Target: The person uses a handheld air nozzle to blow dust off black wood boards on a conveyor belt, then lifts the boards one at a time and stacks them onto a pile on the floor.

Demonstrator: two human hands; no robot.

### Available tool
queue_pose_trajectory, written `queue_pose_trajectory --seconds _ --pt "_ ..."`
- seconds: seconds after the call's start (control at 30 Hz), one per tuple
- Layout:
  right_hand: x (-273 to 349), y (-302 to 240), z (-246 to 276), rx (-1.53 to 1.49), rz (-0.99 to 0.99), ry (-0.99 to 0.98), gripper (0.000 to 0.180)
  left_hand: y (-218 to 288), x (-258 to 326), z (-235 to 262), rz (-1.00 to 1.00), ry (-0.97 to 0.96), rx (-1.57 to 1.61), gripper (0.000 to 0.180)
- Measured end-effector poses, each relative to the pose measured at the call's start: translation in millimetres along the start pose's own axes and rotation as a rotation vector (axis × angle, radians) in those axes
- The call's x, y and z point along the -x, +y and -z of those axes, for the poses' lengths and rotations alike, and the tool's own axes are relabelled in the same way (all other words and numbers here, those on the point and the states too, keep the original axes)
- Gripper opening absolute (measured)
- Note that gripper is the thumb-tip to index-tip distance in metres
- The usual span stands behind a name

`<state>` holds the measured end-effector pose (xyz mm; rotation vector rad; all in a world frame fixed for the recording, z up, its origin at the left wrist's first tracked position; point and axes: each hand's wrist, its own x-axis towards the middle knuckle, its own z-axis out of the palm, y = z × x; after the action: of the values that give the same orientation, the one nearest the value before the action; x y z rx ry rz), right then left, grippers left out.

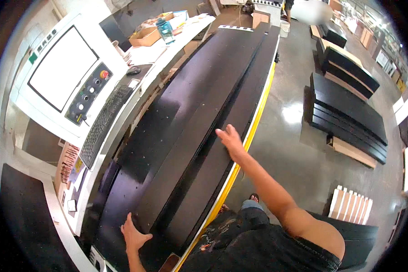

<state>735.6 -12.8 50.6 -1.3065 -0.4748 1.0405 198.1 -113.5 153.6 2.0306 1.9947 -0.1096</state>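
Note:
Two long dark panels lie lengthwise on a black machine bed (156,129), with a dark gap between them. My left hand (134,235) is at the near end of the left panel (179,170), thumb and fingers spread around its corner; whether it presses on the panel is unclear. Farther up, my right hand (231,141) rests over the right panel (204,188), beside the gap. Its fingers are stretched out, and neither hand has anything in its grasp.
A yellow strip (254,131) edges the bed on my right. Along the left runs a white desk with a keyboard (105,124), a mouse (133,70), a blue bottle (165,31) and a control screen (63,68). Stacked black panels (344,113) stand on the floor at right.

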Motion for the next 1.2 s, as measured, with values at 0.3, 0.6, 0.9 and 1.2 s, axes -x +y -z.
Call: queue_pose_trajectory --seconds 0.3,0.6,0.9,1.2 --pt "-12.0 0.5 -104.2 -0.437 -0.451 0.040 0.052 8.2 21.5 30.0 0.068 -0.009 0.099 0.136" --pt "-10.8 2.5 -58.7 -0.384 -0.624 -0.083 0.051 50.7 51.7 7.5 0.290 0.055 0.532 0.120" --pt "-49.4 -26.0 -17.7 -0.251 -0.387 -0.009 0.068 133.1 61.1 25.5 0.766 0.059 0.834 0.113" --pt "-349.3 -112.7 116.0 -0.389 -0.145 0.257 0.057 159.8 96.5 22.5 0.882 0.267 0.974 0.121"
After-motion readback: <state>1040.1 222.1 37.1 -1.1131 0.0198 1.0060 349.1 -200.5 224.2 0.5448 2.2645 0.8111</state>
